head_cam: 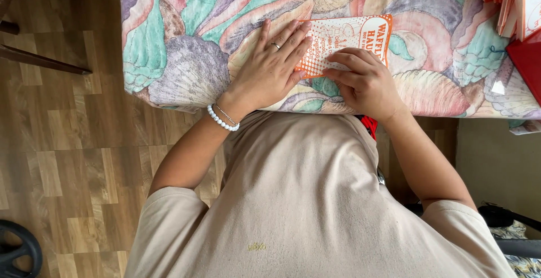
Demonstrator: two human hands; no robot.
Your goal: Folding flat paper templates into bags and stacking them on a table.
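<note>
Seemingly, both hands (270, 66) (363, 80) press orange paper bag (352, 38).

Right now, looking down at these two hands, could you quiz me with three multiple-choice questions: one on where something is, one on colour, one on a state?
1. Where does the paper bag lie?
A. on the wooden floor
B. on the patterned tablecloth
C. on the person's lap

2. What colours is the bag?
A. orange and white
B. blue and green
C. plain black

3. How is the left hand?
A. clenched in a fist
B. lifted in the air
C. flat, palm down, on the bag's end

Answers: 1 B, the bag lies on the cloth under both hands. 2 A, orange print on white. 3 C, fingers spread flat, while the right hand presses with curled fingers.
</note>
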